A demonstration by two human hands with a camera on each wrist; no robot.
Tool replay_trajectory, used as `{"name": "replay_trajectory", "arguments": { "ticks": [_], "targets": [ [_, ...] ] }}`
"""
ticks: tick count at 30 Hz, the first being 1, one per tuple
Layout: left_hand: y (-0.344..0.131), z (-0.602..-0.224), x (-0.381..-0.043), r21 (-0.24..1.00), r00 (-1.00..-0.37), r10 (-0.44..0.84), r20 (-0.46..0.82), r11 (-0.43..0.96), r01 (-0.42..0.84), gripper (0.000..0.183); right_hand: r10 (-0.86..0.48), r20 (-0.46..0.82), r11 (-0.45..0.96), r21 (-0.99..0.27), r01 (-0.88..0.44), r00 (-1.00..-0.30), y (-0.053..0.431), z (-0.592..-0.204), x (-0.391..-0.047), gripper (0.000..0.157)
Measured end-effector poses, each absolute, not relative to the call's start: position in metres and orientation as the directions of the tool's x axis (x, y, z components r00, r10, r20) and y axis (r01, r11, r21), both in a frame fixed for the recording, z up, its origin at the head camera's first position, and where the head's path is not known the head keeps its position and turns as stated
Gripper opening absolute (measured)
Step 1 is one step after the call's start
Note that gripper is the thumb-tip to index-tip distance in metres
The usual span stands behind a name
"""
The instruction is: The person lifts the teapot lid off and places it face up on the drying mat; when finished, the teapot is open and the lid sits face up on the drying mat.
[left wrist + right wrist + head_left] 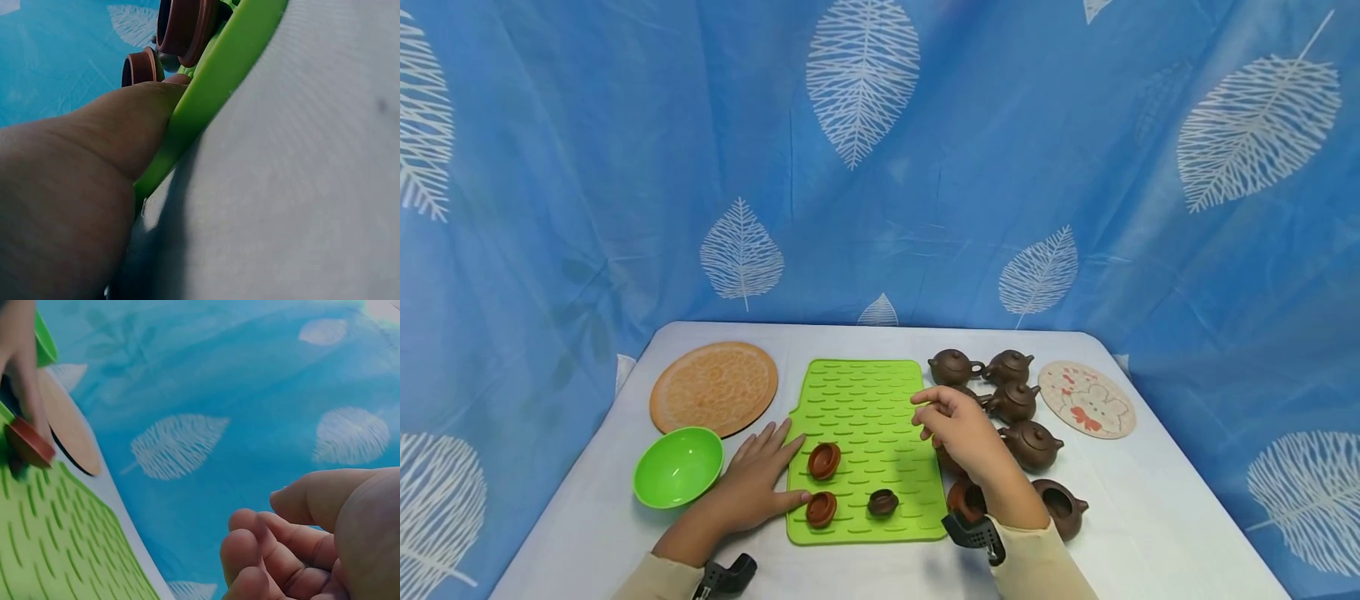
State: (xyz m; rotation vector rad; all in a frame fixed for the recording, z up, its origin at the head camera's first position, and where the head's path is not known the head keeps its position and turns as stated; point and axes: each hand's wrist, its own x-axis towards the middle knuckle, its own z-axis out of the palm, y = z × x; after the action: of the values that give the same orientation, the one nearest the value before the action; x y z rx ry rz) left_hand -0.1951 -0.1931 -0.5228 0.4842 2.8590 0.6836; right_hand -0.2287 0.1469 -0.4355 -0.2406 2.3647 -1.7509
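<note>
My left hand (758,483) lies with fingers spread along the left edge of the green ridged mat (880,417), thumb and fingertips on its rim. Beside it on the mat are two reddish-brown teapot lids (824,461), turned hollow side up. A dark brown teapot lid (883,502) lies to their right. In the left wrist view the thumb presses the mat edge near the lids (187,28). My right hand (962,433) hovers over the mat's right edge, fingers loosely bent; the right wrist view shows nothing between thumb and fingers. It partly hides some teapots.
Several dark brown teapots (1034,446) stand right of the mat. Nearest the front are a lidless dark teapot (1070,521) and a partly hidden reddish-brown one (957,500). A green bowl (679,468) and an orange round mat (713,387) are left; a rabbit-print round mat (1087,400) is right.
</note>
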Motion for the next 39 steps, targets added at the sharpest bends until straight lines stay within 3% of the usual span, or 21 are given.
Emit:
{"name": "replay_trajectory", "arguments": {
  "ticks": [23, 39],
  "targets": [
    [-0.191, -0.523, -0.195, 0.469, -0.937, 0.336, -0.096, 0.846, 0.255, 0.097, 0.031, -0.06, 0.364, -0.929, 0.067, -0.998, 0.231, -0.444, -0.23, 0.03],
    [-0.192, -0.521, -0.195, 0.475, -0.937, 0.338, -0.088, 0.841, 0.259, 0.097, 0.172, -0.002, 0.543, -0.834, 0.097, -0.985, 0.27, -0.452, -0.225, 0.032]
  ]
}}
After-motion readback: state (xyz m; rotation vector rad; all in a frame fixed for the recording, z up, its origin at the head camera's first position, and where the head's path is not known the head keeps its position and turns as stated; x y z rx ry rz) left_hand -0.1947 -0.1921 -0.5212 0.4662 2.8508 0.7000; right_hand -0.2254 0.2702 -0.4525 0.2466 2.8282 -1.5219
